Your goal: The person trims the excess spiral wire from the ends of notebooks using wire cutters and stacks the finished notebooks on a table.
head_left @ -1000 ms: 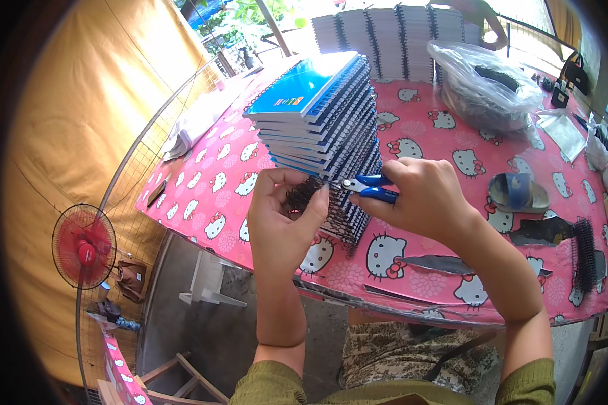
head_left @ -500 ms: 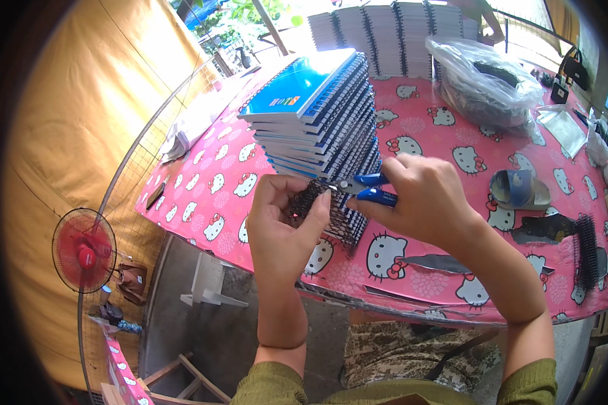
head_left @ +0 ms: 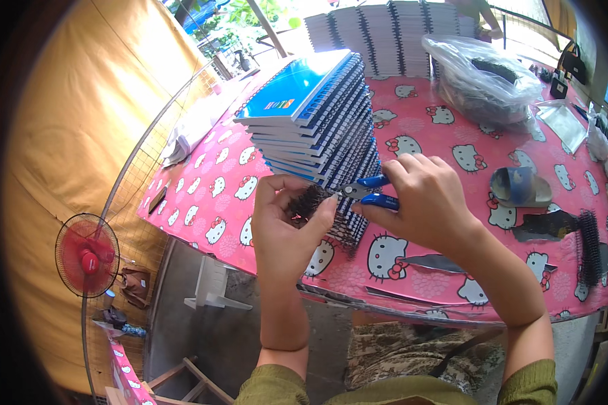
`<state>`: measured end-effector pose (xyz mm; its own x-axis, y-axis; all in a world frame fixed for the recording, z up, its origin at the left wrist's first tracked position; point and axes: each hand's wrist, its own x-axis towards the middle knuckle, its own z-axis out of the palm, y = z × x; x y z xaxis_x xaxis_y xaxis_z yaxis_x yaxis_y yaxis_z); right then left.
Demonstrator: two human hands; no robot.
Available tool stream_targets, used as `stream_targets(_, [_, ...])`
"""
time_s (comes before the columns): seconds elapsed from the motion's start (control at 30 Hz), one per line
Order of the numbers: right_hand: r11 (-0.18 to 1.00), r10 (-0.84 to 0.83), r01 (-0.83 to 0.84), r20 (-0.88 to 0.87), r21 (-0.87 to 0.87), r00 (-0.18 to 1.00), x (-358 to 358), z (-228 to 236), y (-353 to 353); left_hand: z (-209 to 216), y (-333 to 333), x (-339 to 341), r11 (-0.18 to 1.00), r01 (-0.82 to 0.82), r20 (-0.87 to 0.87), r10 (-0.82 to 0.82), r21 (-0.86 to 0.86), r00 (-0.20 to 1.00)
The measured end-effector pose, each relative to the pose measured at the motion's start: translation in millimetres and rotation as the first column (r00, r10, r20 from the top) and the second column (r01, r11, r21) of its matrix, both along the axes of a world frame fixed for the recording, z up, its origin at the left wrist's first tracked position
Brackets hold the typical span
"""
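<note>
My left hand is closed around a bunch of black spiral binding coils, thumb pressed along its right side. In my right hand are pliers with blue handles. Their metal jaws point left, close to the left thumb tip and the coil ends; whether they touch a wire I cannot tell. Just behind both hands rises a tall stack of spiral-bound notebooks with a glossy blue cover on top. Its coil-bound edges face right, and the hands hide part of its lower front.
A pink cat-print tablecloth covers the table. Farther back stand white spiral-bound stacks and a clear plastic bag of black coils. At right lie a tape roll and a black coil bundle. A red fan stands left.
The plier jaws have drawn back slightly to the right from the coil bunch, and the handles look a little wider apart. My left hand keeps its hold with a small shift.
</note>
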<state>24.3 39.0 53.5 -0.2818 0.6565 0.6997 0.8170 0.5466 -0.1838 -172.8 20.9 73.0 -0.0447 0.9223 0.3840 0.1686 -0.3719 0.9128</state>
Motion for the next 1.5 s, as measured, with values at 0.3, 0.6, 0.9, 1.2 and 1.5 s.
stream_targets(0.3, [0.984,0.026,-0.029,0.022,0.178,0.999,4.6,0.5,2.9,-2.0,1.2,-1.9,1.0,-0.006,-0.044,0.006,0.002,0.999])
stream_targets(0.6, [0.898,-0.012,0.019,0.018,-0.44,1.0,0.3,6.6,-4.0,-6.3,1.9,-7.9,1.0,-0.001,-0.04,0.002,0.024,0.999])
stream_targets(0.9, [0.998,-0.004,0.003,0.008,0.06,1.0,1.1,-8.3,-1.2,-2.5,-3.9,0.3,0.998,-0.001,0.047,0.004,-0.067,0.999])
stream_targets(1.2, [0.957,-0.024,0.029,0.021,-0.287,0.999,1.9,-8.7,-8.5,-6.6,-1.1,-8.1,0.985,-0.039,0.008,0.041,-0.167,0.999])
stream_targets(1.5, [0.997,0.04,-0.039,-0.013,0.066,0.999,-0.1,-21.2,3.9,-19.0,2.5,-8.2,0.998,0.045,-0.015,-0.046,-0.044,0.999])
